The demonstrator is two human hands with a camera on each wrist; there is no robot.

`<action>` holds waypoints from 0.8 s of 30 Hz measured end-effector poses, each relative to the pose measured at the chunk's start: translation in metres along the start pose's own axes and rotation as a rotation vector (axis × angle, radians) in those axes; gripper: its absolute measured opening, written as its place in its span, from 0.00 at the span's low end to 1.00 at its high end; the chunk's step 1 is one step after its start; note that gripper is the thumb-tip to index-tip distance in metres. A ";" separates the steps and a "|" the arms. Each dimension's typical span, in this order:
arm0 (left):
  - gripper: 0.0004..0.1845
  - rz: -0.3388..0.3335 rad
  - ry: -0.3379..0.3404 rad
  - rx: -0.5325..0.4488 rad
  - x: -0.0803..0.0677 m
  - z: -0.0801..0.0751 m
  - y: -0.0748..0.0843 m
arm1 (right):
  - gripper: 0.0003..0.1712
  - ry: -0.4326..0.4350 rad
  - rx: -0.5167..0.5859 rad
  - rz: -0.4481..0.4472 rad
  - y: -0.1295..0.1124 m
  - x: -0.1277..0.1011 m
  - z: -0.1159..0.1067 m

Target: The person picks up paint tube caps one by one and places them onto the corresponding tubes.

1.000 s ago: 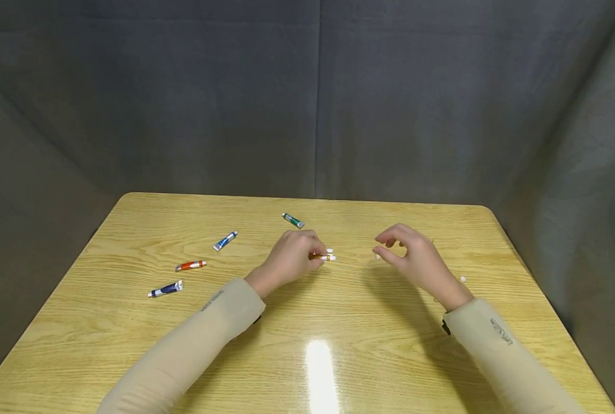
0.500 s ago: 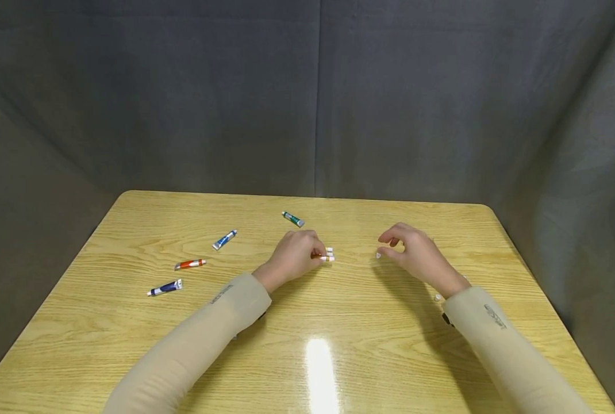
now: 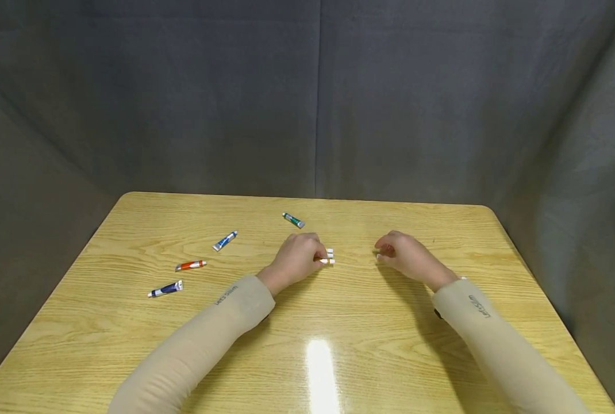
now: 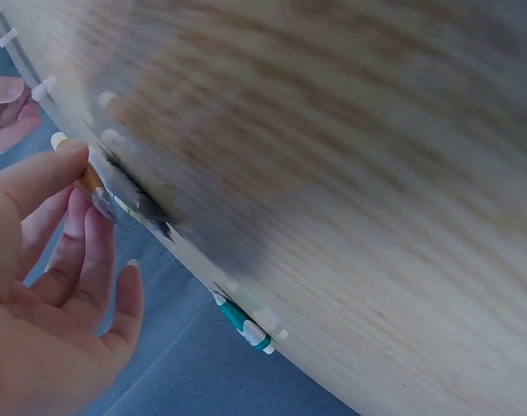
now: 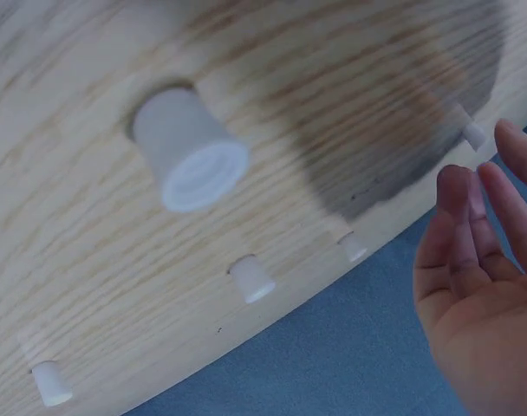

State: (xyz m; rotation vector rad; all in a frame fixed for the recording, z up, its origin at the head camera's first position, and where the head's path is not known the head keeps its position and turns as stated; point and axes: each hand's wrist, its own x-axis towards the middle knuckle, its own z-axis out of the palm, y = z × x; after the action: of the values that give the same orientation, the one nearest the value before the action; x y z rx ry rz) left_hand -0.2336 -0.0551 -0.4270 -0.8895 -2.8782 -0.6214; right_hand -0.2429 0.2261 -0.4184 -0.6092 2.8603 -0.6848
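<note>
My left hand (image 3: 296, 256) pinches a small orange paint tube (image 4: 91, 179) with a white cap between thumb and fingers, low over the table. Two more white-capped tubes lie right beside it, their caps (image 3: 330, 253) showing past the fingers and their bodies mostly hidden in the head view. To the right, my right hand (image 3: 408, 257) hovers low with thumb and fingers bent but apart. A loose white cap (image 5: 474, 136) stands on the table just off its fingertips.
Green (image 3: 293, 220), light blue (image 3: 225, 241), red (image 3: 191, 265) and dark blue (image 3: 165, 289) paint tubes lie on the left and far part of the wooden table (image 3: 307, 310). Several white caps, such as a near one (image 5: 187, 152), stand under the right forearm. A grey curtain hangs behind.
My left hand has shifted slightly toward me with the orange tube, away from the two tubes beside it. My right hand has lowered, its fingers drawing closer around the loose white cap.
</note>
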 end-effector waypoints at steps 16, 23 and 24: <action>0.04 0.005 -0.026 0.013 -0.005 0.002 -0.003 | 0.07 -0.024 -0.046 -0.034 -0.003 -0.002 0.008; 0.04 0.009 -0.024 0.019 -0.006 0.003 -0.003 | 0.07 -0.019 -0.036 -0.036 -0.002 -0.002 0.009; 0.03 0.013 -0.020 0.027 -0.006 0.003 -0.002 | 0.07 -0.017 -0.036 -0.037 -0.002 -0.002 0.009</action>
State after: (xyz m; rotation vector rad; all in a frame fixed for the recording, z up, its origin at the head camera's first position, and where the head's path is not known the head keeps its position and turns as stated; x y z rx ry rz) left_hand -0.2299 -0.0589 -0.4317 -0.9158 -2.8890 -0.5742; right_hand -0.2385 0.2217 -0.4254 -0.6708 2.8582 -0.6313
